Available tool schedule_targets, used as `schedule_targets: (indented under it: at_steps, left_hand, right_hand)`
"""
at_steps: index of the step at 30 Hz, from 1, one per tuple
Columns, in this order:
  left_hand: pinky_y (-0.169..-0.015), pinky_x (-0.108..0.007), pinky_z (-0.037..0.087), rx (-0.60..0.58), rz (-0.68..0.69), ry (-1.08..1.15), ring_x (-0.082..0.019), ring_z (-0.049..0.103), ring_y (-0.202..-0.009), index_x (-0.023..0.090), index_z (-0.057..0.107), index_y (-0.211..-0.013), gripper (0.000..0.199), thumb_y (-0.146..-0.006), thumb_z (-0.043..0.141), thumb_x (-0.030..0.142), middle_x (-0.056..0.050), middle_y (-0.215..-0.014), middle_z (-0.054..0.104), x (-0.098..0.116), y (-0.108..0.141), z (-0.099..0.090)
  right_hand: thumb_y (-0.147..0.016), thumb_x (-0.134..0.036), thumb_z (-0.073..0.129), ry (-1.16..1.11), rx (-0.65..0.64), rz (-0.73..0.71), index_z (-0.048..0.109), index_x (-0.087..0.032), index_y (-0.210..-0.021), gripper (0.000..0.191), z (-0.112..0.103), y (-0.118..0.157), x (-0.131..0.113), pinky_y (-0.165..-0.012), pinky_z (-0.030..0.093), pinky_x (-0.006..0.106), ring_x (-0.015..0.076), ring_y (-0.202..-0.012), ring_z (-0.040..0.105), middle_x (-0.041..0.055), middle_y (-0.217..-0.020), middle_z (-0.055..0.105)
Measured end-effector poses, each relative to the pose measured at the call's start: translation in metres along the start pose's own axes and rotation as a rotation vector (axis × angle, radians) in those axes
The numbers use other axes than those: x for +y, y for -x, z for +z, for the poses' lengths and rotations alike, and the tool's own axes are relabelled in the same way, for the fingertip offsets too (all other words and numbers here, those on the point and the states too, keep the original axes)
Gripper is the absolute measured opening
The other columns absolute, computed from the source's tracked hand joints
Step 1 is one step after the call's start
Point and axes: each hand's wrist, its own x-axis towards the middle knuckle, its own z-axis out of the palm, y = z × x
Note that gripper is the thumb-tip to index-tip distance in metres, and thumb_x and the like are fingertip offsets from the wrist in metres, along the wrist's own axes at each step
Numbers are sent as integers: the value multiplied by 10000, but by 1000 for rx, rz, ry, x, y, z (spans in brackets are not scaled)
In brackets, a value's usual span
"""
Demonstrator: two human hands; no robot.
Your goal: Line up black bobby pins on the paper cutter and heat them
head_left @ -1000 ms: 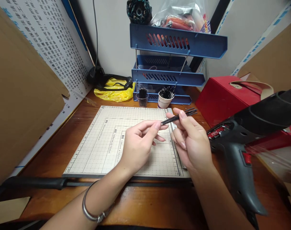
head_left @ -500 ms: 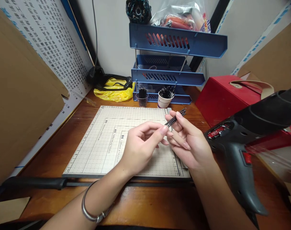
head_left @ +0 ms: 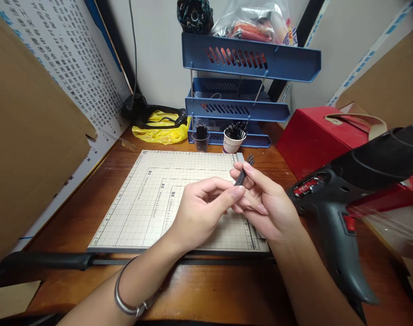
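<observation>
Fingertip hold, open to a spill
Above the gridded board (head_left: 125, 213), the left hand (head_left: 196, 213) pinches the lower end of the thin black rods (head_left: 241, 175); the right hand (head_left: 277, 208) steadies their upper part between thumb and fingers. Slackened pinches could scatter the whole bundle over the board; uneven pressure could fan the tips; one loosely caught rod could slide out.

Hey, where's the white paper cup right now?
In the head view, the white paper cup stands right of the clear plastic cup, in front of the blue tray rack, just beyond the cutting board's far edge.
</observation>
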Motion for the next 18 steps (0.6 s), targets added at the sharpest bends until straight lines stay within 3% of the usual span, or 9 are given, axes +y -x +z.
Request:
schedule_targets:
  at_steps: [7, 10, 12, 15, 18]
  left_hand:
    - [-638, -171, 536, -70, -21, 60, -101, 700, -671, 180, 777, -768, 162, -849, 857, 296, -7, -727, 788, 2, 0, -1]
    - [-651, -191, 527, -78, 15, 15, -118, 706, -701, 180, 779, -807, 305, -919, 766, 463, -22, -739, 779, 1, 2, -5]
    - [-645, -208, 511, -18, 27, -37, -119, 682, -671, 172, 759, -777, 423, -970, 671, 538, -23, -697, 744, 0, 3, -8]
    - [-618, -222, 483, 71, -28, -127, -109, 624, -620, 160, 762, -796, 449, -1007, 613, 527, -15, -667, 697, 0, 0, -11]
    - [-613, -225, 476, 4, -82, -162, -120, 638, -670, 160, 800, -950, 414, -1019, 594, 513, -42, -785, 756, 3, -3, -14]
  right_hand:
    - [-762, -385, 854, 28, 9, 26, 796, -205, -863, 215, 3, 1, -1, -391, 424, 204, -8, -329, 231, -23, -759, 768]
    - [-758, -391, 854, 55, 9, -16, 799, -200, -849, 218, 3, 1, -1, -363, 302, 190, -18, -330, 217, -5, -767, 777]
    - [-761, -405, 851, 93, 20, -56, 804, -196, -855, 234, 3, 2, 0, -361, 195, 196, -19, -331, 207, 2, -728, 763]
    - [-772, -424, 848, 210, 39, -86, 811, -181, -850, 258, 4, 5, 0, -394, 122, 215, 4, -341, 185, -53, -457, 564]
    - [-797, -440, 823, 306, 24, -74, 812, -170, -820, 271, 4, 8, -2, -433, 205, 226, 29, -368, 183, -98, -358, 356]
